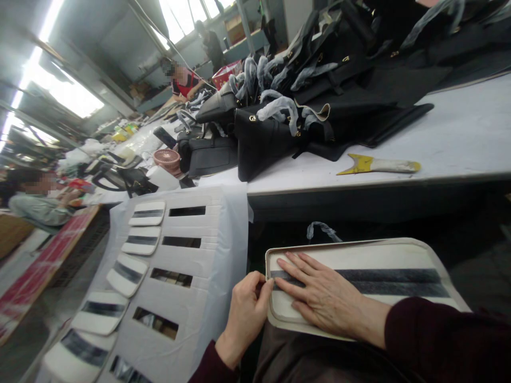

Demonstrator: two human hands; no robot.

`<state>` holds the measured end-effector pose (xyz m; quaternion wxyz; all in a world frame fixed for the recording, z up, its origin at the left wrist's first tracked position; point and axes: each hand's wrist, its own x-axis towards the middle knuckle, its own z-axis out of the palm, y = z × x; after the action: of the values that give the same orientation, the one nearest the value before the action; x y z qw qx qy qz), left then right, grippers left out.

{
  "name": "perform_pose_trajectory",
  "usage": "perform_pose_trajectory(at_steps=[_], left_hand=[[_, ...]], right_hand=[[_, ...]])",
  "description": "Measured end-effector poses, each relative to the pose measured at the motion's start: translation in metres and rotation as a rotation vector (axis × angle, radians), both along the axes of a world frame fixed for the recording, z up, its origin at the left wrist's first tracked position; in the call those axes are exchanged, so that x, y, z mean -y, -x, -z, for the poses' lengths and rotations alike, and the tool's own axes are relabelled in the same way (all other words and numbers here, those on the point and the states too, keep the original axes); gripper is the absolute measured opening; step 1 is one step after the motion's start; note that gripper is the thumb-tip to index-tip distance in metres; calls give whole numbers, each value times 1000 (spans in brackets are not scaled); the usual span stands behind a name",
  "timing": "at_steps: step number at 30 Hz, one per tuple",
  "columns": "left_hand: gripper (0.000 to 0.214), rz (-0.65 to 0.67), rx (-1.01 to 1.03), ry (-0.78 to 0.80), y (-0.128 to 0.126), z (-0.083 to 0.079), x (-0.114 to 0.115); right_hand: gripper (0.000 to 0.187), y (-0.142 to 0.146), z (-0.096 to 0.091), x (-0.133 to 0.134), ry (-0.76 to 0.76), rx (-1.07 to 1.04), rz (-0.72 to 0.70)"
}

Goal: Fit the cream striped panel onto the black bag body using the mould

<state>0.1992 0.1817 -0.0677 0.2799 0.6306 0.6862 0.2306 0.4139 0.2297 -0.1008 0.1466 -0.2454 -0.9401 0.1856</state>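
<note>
A long cream panel with rounded corners, a raised edge and dark stripes lies across my lap. My right hand rests flat on its left part, fingers spread over the stripe. At the panel's left end my left hand pinches the edge between thumb and forefinger. Left of my hands, several smaller cream pieces with a dark band lie in a slanting row on a pale slotted board.
Black bags with plastic-wrapped handles are heaped on the white table. A yellow-tipped scraper-like tool lies near its front edge. A pink fan stands to the left. Other people sit farther off.
</note>
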Motion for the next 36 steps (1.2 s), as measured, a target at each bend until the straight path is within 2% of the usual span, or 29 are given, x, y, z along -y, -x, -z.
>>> perform_pose_trajectory(at_steps=[3, 7, 11, 14, 17, 21, 24, 26, 28, 31, 34, 36], left_hand=[[38, -79, 253, 141, 7, 0, 1], [35, -210, 682, 330, 14, 5, -2], [37, -262, 868, 444, 16, 4, -9], [36, -215, 795, 453, 17, 1, -15], [33, -164, 638, 388, 18, 2, -17], [23, -76, 371, 238, 13, 4, -11], [16, -6, 90, 64, 4, 2, -4], [16, 45, -15, -37, -3, -1, 0], [18, 83, -55, -77, -8, -5, 2], [22, 103, -51, -47, -8, -9, 0], [30, 36, 43, 36, 0, -10, -5], [34, -39, 184, 142, 6, -9, -9]], right_hand=[[54, -1, 0, 0, -3, -35, 4], [52, -1, -1, -1, 11, -40, 4], [51, -2, 1, -2, 16, -34, -4], [52, -2, 3, -1, 0, -52, 3], [52, -3, 5, 0, -7, -61, 6], [52, -3, 5, 0, 5, -48, 1], [51, -3, 4, 0, 1, -45, 5], [51, -3, 2, 0, -6, -50, 12], [52, -3, 1, 1, -12, -52, 16], [51, -3, 2, 0, -15, -51, 13], [51, -3, 3, 0, -7, -56, 6], [52, -3, 4, -1, 2, -55, 1]])
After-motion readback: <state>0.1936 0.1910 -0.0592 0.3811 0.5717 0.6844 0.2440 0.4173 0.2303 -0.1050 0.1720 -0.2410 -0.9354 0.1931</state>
